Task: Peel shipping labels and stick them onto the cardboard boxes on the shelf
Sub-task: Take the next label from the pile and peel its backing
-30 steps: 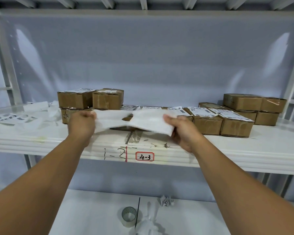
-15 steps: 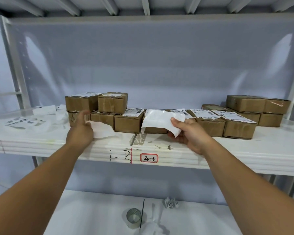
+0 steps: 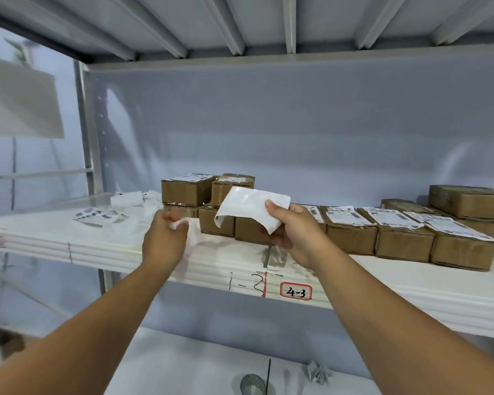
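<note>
Curled white label before brown boxes (several labelled).

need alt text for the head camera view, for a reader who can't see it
A person's right hand holds a white label up in front of cardboard boxes on a white shelf, while the left hand grips crumpled white backing paper. Several boxes to the right already carry printed labels.

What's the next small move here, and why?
Probably drop the crumpled white backing paper from the left hand onto the pile of white paper scraps on the white shelf: the white rectangular shipping label hangs free in the right hand, and smoothing it likely needs both hands.
</note>
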